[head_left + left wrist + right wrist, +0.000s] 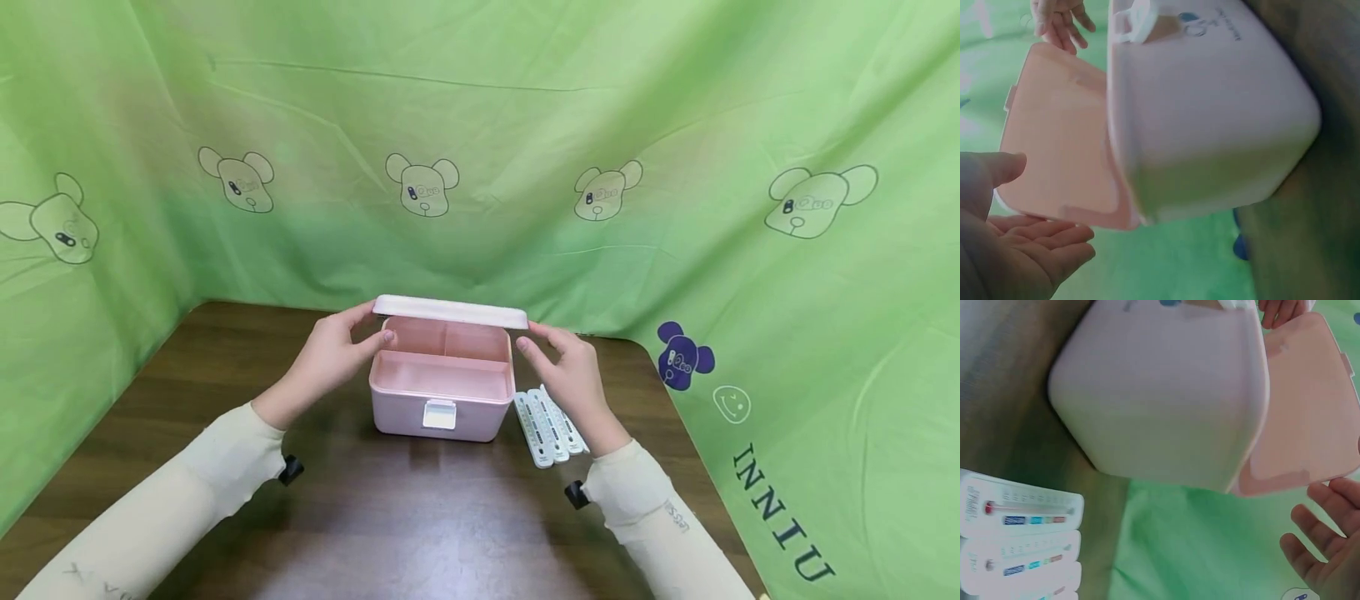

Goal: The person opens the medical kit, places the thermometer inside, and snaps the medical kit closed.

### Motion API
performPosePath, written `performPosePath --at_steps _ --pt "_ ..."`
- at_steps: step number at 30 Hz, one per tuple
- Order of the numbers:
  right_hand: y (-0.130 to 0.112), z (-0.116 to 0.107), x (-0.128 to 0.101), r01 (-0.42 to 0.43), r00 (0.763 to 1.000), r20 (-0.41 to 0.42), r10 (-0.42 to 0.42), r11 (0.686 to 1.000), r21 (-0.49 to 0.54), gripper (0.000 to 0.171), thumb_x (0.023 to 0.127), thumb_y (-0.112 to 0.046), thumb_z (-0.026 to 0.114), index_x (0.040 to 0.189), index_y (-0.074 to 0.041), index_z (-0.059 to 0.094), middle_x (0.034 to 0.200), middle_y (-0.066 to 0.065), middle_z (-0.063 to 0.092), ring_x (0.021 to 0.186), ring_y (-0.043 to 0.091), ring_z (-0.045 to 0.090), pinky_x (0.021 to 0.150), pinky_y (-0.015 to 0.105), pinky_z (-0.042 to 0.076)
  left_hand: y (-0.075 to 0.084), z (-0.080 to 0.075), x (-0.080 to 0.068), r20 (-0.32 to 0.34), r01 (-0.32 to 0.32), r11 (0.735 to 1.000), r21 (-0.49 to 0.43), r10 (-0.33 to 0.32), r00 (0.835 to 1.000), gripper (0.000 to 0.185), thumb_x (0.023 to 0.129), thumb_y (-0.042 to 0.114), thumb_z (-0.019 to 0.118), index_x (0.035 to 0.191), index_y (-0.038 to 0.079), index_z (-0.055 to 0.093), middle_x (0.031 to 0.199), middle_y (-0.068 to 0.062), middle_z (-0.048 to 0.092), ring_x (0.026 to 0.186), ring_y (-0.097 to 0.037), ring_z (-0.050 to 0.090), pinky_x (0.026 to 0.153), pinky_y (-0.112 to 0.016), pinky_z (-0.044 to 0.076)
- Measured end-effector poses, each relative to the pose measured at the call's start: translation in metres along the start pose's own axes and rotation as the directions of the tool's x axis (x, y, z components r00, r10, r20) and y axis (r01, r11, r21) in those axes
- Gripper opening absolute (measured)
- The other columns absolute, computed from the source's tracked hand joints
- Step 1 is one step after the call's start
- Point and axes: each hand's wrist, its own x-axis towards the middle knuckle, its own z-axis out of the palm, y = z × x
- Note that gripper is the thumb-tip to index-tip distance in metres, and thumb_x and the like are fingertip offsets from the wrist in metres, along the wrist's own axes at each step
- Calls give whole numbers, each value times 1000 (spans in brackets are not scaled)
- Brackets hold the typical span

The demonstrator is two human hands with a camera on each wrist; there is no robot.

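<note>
A pink storage box [442, 417] stands on the table with its lid [450, 310] tilted up and back. Divided compartments show inside, and a white clasp [439, 414] sits on its front. At the lid's left end is my left hand [330, 350], its fingers extended along the edge and the thumb apart, toward the inner side. My right hand [570, 371] is at the opposite end, fingertips right at the lid's edge. In the right wrist view, the fingers [1319, 528] of that hand are spread and loosely bent beside the lid [1310, 406].
Several white thermometers [543, 429] with printed scales lie side by side on the brown wooden table [420, 525], to the right of the box and partly under my right hand. A green curtain [510, 108] with bear-head drawings hangs behind and at both sides.
</note>
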Motion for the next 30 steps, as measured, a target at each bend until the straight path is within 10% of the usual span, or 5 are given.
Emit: performPosePath --at_steps 10,30 --pt "0 -3 34 -214 976 71 204 956 201 40 101 -38 67 130 -12 72 126 8 73 98 10 67 82 18 53 8 -7 33 0 -9 986 -167 9 1000 63 98 27 71 151 3 48 146 -17 58 138 -26 54 111 -39 47" --pt "-14 -2 80 -234 964 190 186 932 276 49 102 -11 64 147 3 52 142 23 60 129 37 58 107 47 49 2 -13 93 31 77 954 -289 -71 997 68 97 21 73 155 2 43 150 -18 54 138 -26 54 110 -37 48"
